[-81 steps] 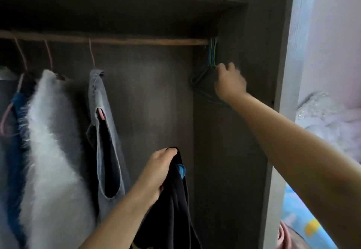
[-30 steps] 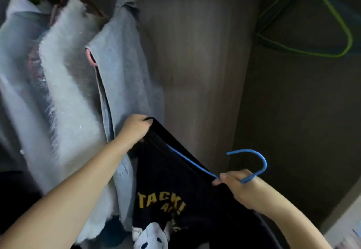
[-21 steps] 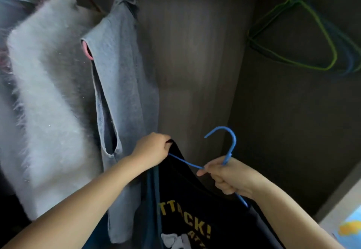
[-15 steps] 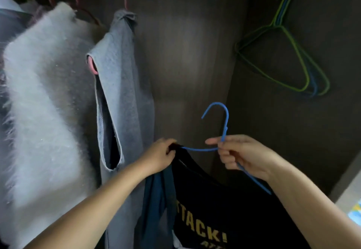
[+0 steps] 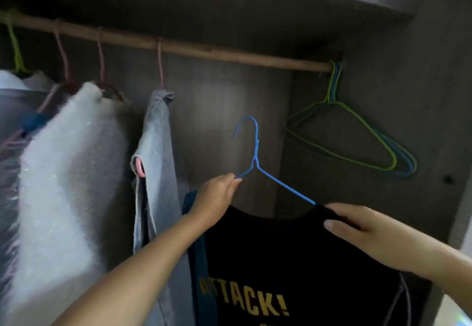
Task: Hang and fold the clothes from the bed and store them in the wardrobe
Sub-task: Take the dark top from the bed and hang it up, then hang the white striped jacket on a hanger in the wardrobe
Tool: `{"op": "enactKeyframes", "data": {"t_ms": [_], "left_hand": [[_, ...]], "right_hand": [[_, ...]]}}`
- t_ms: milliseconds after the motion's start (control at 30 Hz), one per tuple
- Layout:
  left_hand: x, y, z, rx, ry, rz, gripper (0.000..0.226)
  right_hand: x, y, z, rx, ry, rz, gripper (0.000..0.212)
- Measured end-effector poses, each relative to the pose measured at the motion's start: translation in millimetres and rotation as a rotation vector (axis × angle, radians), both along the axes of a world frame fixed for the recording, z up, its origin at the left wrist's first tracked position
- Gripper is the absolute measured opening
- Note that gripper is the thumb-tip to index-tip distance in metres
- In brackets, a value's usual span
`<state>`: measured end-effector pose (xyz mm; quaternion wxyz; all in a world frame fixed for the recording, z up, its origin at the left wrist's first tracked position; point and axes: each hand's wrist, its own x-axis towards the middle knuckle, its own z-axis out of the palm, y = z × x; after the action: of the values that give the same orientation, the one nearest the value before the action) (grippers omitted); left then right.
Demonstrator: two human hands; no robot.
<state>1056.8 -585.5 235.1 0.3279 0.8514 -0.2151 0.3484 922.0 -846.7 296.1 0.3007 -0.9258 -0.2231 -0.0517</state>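
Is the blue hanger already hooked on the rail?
No, the blue hanger hangs below the rail, its hook free in the air.

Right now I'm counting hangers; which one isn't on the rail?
The blue hanger carrying the black shirt: both hands hold it below the rail, its hook free. All others hang hooked on.

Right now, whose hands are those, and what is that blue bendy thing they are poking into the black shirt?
The picture comes from a camera worn on a person's head, looking into a wardrobe, so the hands are that person's own. The left hand pinches the blue hanger, a wire hook for clothes. The right hand holds the shoulder of the black T-shirt, pulling it over the hanger. Above runs a wooden rod where a fluffy white sweater and a grey top hang. Spare hangers wait at the rod's right end.
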Motion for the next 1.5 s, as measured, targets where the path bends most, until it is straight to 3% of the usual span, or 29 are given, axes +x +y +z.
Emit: {"op": "enactKeyframes", "data": {"t_ms": [100,200,267,367,633,800,967,1133,1200,1333,1500], "left_hand": [[8,-20,16,-0.229,-0.013,-0.004,0.024],[-2,-37,31,-0.431,0.089,-0.090,0.040],[-12,-42,30,-0.377,0.114,-0.170,0.048],[-23,-35,29,-0.306,0.131,-0.206,0.043],[-15,31,72,-0.483,0.166,-0.177,0.051],[-9,46,37,-0.481,0.258,-0.208,0.050],[-12,45,22,-0.524,0.323,-0.247,0.051],[-23,30,25,-0.524,0.307,-0.314,0.051],[-35,26,23,-0.515,0.232,-0.301,0.049],[-68,25,25,-0.456,-0.102,-0.295,0.041],[-108,-2,-10,-0.282,-0.322,-0.499,0.038]], "right_hand": [[0,16,6,0.339,0.062,-0.010,0.018],[17,44,29,0.548,0.100,-0.071,0.022],[29,63,47,0.641,0.097,-0.088,0.022],[44,97,77,0.720,0.054,-0.070,0.022],[78,183,124,0.885,0.038,-0.051,0.023],[92,212,74,0.732,0.079,-0.092,0.027],[95,208,60,0.704,0.063,-0.071,0.024],[94,184,50,0.695,-0.091,-0.078,0.018],[90,173,39,0.713,-0.157,-0.141,0.019],[73,152,6,0.826,-0.159,-0.311,0.023],[27,119,-70,0.632,-0.099,-0.585,0.032]]}}
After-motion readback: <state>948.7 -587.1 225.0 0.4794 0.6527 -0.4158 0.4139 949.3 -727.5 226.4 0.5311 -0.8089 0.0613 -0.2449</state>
